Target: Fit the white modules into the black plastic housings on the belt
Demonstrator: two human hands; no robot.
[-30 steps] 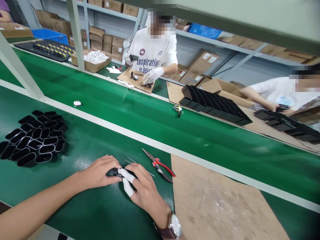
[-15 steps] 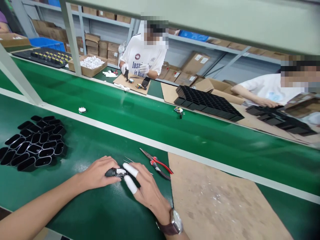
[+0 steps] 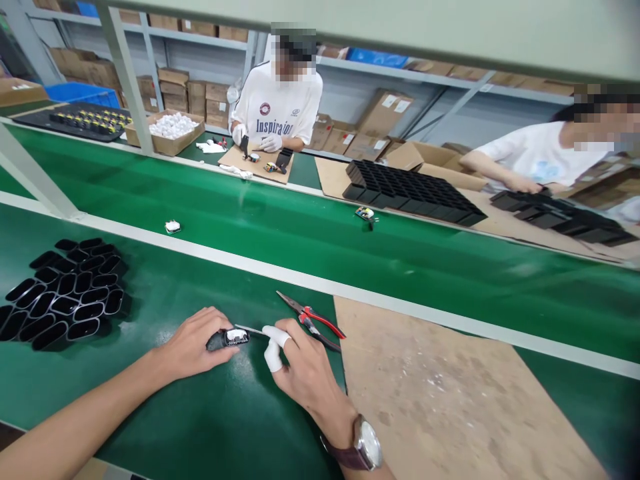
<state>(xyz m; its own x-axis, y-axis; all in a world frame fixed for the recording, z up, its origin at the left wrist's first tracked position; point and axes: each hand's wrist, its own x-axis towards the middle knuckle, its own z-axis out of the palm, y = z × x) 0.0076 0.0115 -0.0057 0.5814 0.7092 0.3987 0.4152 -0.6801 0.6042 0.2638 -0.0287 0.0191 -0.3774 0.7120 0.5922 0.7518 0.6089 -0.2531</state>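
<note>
Green bench [image 3: 240,417], cartons [image 3: 173,77] behind. Left hand [image 3: 195,340] pinches a black casing [image 3: 217,341] over the bench, open end toward the right hand [image 3: 306,365]; white insert [image 3: 237,335] shows inside. Right hand, thumb and a finger sheathed, pinches a thin rod [image 3: 251,329]; its tip lies by the casing's far rim, contact unclear. Watching remotely, I'd worry about the rod skidding off that rim and jabbing the left hand or scoring the insert. One-handed hold could let the casing twist. Pliers [image 3: 311,319] lie just beyond: a wide swing might knock them.

Your black case [image 3: 219,341] shows white inside its open end. Your thin tool [image 3: 253,330] slants beside its rim.
</note>
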